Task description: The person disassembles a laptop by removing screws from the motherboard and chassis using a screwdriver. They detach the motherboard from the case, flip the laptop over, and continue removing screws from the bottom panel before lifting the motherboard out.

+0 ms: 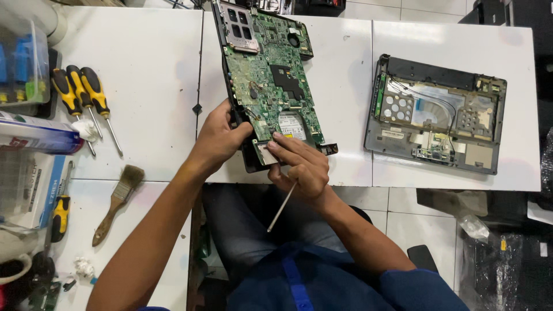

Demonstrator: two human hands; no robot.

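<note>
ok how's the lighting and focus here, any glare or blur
Head view: even, bright light; the white table is washed out, with soft shadows only. The board and both hands, left and right, are sharp. Edges bend slightly from the wide lens; the dark right margin loses detail.

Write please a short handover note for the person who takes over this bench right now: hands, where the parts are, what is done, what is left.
Left hand: grips the near left edge of the green laptop motherboard, holding it tilted over the white table.
Right hand: fingertips press on the board's near end; a thin white stick is tucked in this hand.
Done: board is out of the grey laptop base shell, which lies open to the right.
Left: board not yet set down.
Tools: three yellow-handled screwdrivers and a brush lie on the left.
</note>
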